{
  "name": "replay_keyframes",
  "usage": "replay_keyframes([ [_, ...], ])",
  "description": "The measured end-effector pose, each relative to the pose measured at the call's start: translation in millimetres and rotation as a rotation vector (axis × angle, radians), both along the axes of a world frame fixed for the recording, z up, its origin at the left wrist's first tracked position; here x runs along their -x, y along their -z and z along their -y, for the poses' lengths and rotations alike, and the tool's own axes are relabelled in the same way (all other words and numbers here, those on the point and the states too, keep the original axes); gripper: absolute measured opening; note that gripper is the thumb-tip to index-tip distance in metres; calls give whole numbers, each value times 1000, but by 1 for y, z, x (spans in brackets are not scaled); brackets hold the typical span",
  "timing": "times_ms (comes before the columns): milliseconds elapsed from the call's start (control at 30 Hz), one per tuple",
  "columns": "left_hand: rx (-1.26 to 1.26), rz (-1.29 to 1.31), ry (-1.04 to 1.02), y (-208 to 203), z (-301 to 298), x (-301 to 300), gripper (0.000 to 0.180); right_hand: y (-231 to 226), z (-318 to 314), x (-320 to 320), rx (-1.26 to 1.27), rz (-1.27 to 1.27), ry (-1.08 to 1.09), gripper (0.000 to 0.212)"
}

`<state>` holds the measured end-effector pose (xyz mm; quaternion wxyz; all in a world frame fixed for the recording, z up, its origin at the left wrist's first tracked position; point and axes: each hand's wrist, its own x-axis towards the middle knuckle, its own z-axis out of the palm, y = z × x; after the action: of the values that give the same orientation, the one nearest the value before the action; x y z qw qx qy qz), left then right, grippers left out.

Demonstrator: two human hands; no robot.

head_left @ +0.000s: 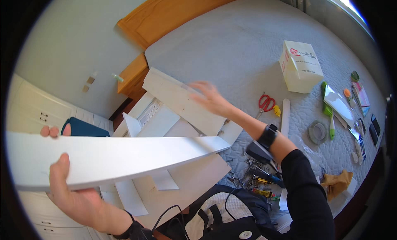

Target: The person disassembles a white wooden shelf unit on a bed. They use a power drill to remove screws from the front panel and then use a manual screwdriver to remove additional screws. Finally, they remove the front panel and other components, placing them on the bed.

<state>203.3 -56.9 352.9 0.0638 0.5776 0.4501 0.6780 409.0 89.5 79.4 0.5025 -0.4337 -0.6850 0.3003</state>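
Note:
A long white board reaches from the left rim to the middle of the view. My left hand is shut on its near end, thumb on the face and fingertips over the upper edge. My right hand is blurred, with fingers stretched out and apart, and appears to hold nothing. It hovers over a second white board with small holes, which lies across other panels. Beneath the held board is a partly covered stack of white panels, with narrow strips among them.
Loose screws and screwdrivers lie right of the panels. On the grey bed are red-handled scissors, a white box, grey tape and a green-handled brush. A wooden nightstand and white cabinets stand left.

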Motion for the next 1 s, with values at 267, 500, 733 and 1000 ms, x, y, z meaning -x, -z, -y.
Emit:
replay_keyframes([
  [267, 41, 48, -60, 31, 36, 85, 75, 230, -1, -2, 167, 533, 793, 36],
  [500, 190, 117, -292, 65, 78, 110, 96, 214, 1, 0, 44, 575, 822, 34],
  [733, 397, 69, -379, 100, 128, 159, 81, 204, 7, 10, 215, 565, 801, 35],
  [1000, 507, 217, -127, 123, 140, 244, 75, 194, -9, -43, 806, 91, 364, 61],
])
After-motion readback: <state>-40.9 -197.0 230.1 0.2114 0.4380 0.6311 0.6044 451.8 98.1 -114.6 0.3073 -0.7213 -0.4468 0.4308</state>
